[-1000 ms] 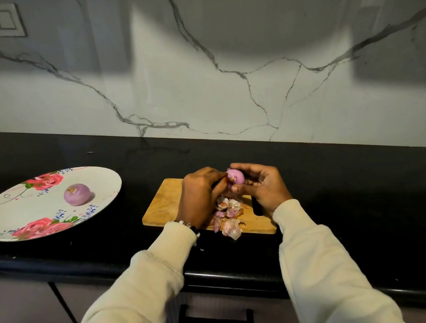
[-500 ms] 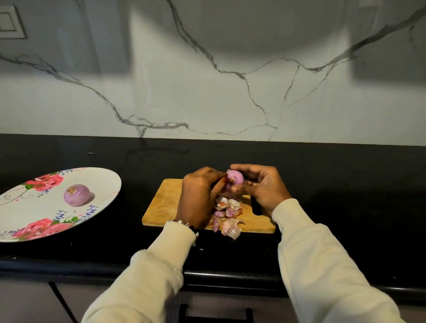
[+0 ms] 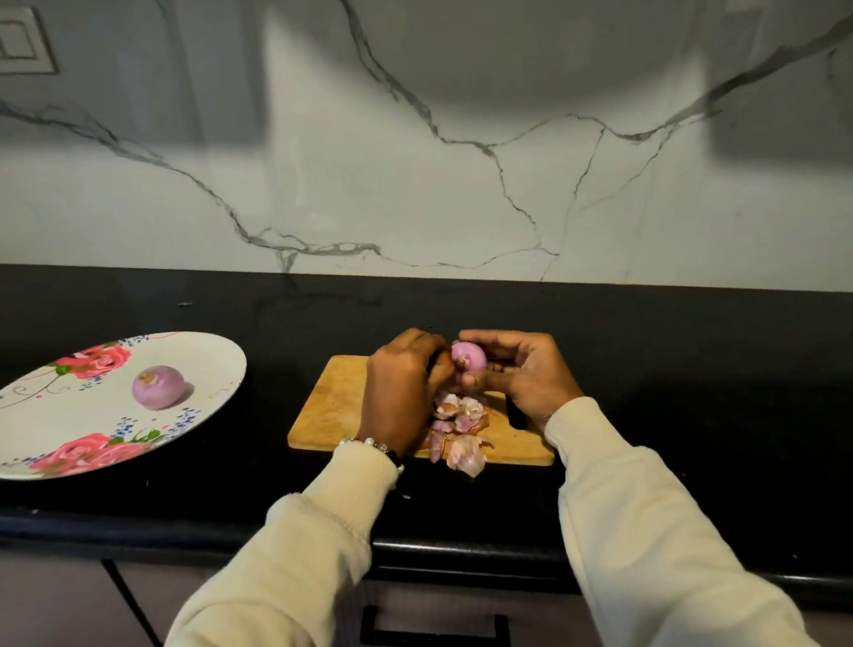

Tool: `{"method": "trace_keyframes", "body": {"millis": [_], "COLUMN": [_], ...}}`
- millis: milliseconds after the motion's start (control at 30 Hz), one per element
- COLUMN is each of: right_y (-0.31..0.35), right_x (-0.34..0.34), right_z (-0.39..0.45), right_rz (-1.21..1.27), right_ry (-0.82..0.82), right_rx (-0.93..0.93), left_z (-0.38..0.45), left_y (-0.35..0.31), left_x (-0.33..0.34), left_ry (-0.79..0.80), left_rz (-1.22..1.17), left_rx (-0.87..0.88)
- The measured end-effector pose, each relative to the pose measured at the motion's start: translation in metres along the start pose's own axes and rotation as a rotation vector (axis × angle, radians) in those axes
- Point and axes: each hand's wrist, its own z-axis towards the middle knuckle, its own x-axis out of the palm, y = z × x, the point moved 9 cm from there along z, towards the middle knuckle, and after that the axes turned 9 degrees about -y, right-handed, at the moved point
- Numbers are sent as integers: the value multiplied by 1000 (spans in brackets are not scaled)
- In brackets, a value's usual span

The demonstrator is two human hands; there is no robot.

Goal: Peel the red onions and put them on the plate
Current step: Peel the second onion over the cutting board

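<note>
Above cutting board (image 3: 339, 408): onion (image 3: 468, 356) gripped between left hand (image 3: 404, 387), right hand (image 3: 526, 371).

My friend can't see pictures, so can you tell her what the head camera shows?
Two hands, left and right, hold a small purple-red onion above a wooden cutting board strewn with papery onion skins. To the left, a peeled onion sits on a white oval rose-patterned plate, on a black counter.
</note>
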Motion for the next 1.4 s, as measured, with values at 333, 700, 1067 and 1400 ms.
{"method": "trace_keyframes", "body": {"millis": [333,700,1067,1400], "right_y": [9,7,3,2], "right_x": [-4,-5,-1,-2], "right_z": [-1,-2,-3,1], "right_rz": [132,38,-46,69], "right_ry": [-14,25,58,32], "right_rx": [-19,5,25,2], "left_z": [6,5,-1,5], "left_y": [6,-3,-4,1], "left_x": [-16,-4,12,-8], "left_ry": [-115,28,155,-47], "left_rz": [-212,-190,-60,-145], "left_rx": [-131,-12,47,-96]}}
